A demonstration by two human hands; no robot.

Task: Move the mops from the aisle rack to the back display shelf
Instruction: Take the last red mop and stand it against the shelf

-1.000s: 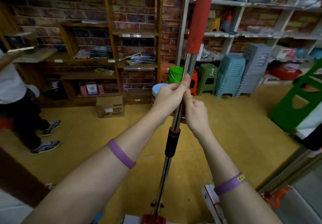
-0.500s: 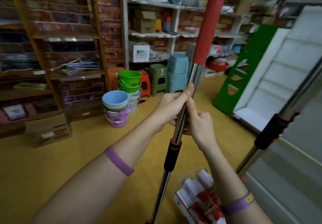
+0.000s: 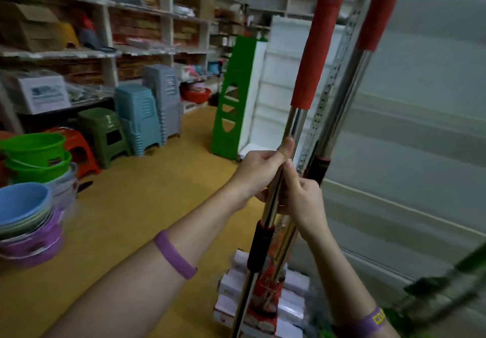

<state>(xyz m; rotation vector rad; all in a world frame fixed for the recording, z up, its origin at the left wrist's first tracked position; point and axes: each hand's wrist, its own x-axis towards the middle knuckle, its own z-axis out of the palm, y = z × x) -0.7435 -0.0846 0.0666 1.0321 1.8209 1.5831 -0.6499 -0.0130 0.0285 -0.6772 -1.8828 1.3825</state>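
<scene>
Your left hand and right hand are both wrapped tight around the mop pole, holding it upright beside another mop. You're carrying it. Next, stand it on the white shelf.

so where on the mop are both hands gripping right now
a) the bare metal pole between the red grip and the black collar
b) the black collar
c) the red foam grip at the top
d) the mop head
a: the left hand and right hand both wrap the shiny pole of the mop, below the red grip and above the black collar.
</scene>
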